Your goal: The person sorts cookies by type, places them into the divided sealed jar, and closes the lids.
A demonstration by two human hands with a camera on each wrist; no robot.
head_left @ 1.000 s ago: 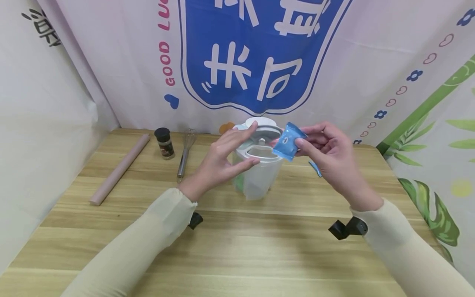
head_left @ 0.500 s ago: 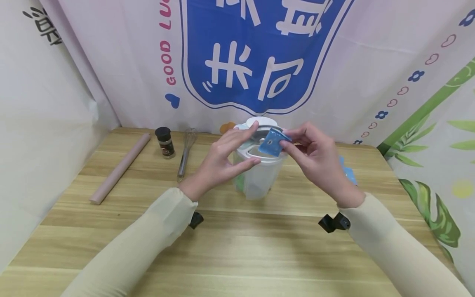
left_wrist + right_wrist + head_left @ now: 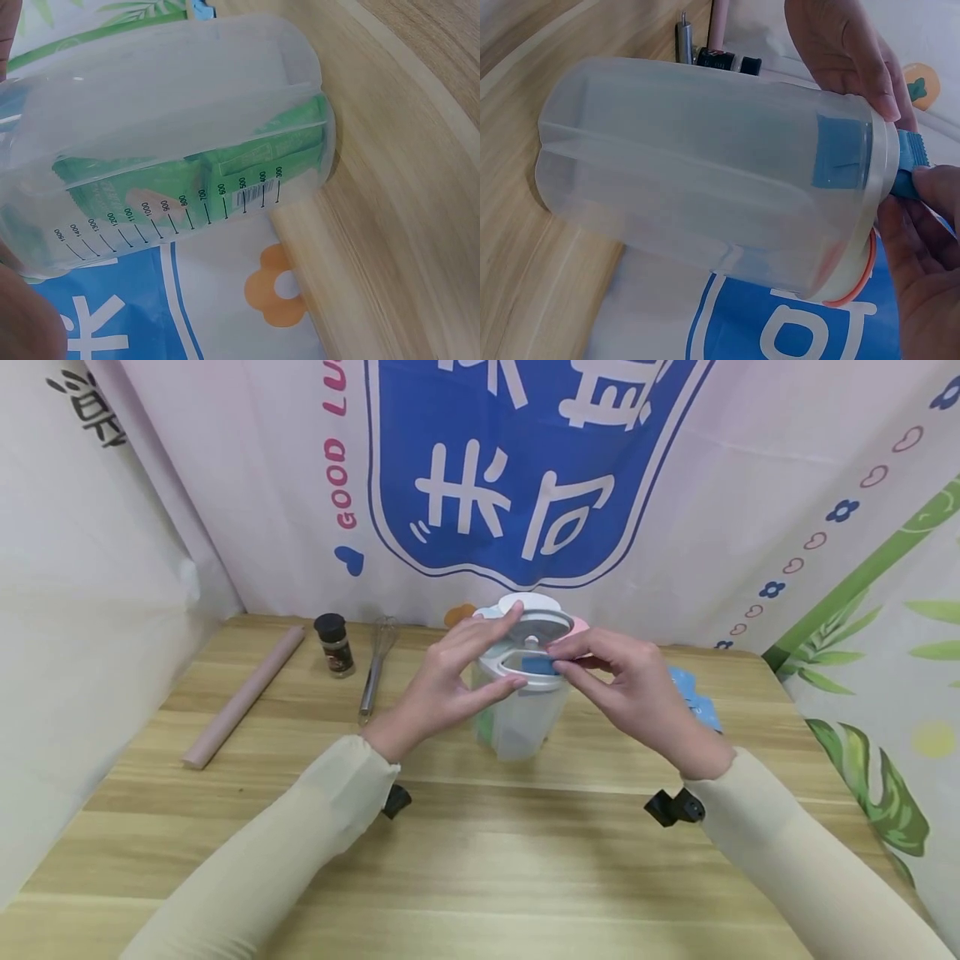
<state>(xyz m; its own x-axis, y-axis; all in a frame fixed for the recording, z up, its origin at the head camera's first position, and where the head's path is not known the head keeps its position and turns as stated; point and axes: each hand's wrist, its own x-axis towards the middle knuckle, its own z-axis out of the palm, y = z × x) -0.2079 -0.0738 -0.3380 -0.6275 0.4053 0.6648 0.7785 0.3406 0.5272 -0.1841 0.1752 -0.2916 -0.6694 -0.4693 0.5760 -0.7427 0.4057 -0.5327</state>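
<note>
A translucent divided storage container stands upright on the table with one white flap of its lid raised. My left hand holds its top from the left, thumb on the front rim and a finger at the raised flap. My right hand pinches the upper end of a small blue packet. In the right wrist view the packet's lower part is inside the container, below the rim, and its crimped end sticks out between the fingers. Green packets lie in another compartment, behind printed volume marks in the left wrist view.
More blue packets lie on the wooden table right of the container, partly behind my right hand. At the left are a whisk, a black-capped spice jar and a pinkish rod. A printed curtain hangs behind.
My right hand has moved left and down with the blue packet, from beside the container into its lid opening. My left hand stays on the container's top.
</note>
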